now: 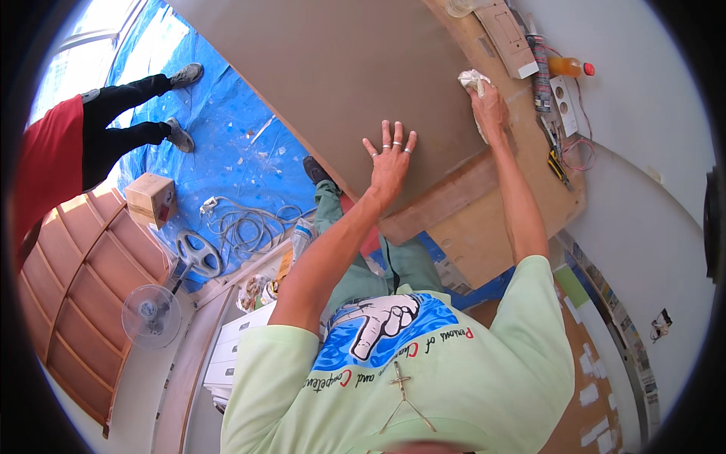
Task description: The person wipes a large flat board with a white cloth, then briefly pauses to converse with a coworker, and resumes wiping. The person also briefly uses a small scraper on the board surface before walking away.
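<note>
A large flat brown panel [340, 60] lies in front of me on a wooden worktop [476, 246]. My left hand [390, 165] rests palm down on the panel near its close edge, fingers spread, with rings on several of them and nothing held. Farther off, at the panel's right edge, my right hand [491, 112] is closed around a crumpled white cloth [474, 79]. The cloth touches the panel's rim, and part of it hangs below the fingers. A plain strip of wood [439, 198] runs along the panel's close edge.
On the worktop's right lie a yellow utility knife [558, 168], a dark tube [540, 79], an orange bottle [567, 66], a white power strip [563, 104] and a cardboard piece [505, 38]. Leftward are a person [57, 144], a box [150, 198], coiled cable [249, 227] and a fan [151, 314].
</note>
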`<state>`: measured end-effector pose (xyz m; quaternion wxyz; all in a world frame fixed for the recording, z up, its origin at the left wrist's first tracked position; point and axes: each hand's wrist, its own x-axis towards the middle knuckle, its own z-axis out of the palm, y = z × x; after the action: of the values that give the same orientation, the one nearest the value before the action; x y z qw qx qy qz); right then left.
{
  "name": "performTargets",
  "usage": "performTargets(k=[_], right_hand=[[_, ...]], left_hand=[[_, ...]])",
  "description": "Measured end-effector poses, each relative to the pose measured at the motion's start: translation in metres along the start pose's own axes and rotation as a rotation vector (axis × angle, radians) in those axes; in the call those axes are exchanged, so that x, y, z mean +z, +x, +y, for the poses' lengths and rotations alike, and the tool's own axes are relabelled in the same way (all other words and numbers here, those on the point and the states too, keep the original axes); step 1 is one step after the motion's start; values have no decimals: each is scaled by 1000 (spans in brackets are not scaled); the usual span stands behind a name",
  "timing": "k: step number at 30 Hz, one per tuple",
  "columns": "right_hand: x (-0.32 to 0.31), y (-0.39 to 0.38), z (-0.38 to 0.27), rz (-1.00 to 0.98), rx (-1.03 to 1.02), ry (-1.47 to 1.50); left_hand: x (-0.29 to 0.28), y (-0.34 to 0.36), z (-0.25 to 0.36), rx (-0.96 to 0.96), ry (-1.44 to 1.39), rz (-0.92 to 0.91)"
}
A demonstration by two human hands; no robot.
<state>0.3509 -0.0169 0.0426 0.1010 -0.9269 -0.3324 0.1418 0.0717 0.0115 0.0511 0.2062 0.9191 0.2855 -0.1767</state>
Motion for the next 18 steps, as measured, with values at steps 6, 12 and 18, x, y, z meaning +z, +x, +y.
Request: performTargets(k=[6, 12, 18], right_hand=[[32, 100, -59, 25, -20, 196], [-2, -15, 21, 51, 166, 257], [8, -4, 24, 115, 50, 151]], left_hand=[[-4, -1, 0, -14, -69, -8], [2, 1, -1, -13, -52, 39], [8, 3, 0, -25, -17, 50]])
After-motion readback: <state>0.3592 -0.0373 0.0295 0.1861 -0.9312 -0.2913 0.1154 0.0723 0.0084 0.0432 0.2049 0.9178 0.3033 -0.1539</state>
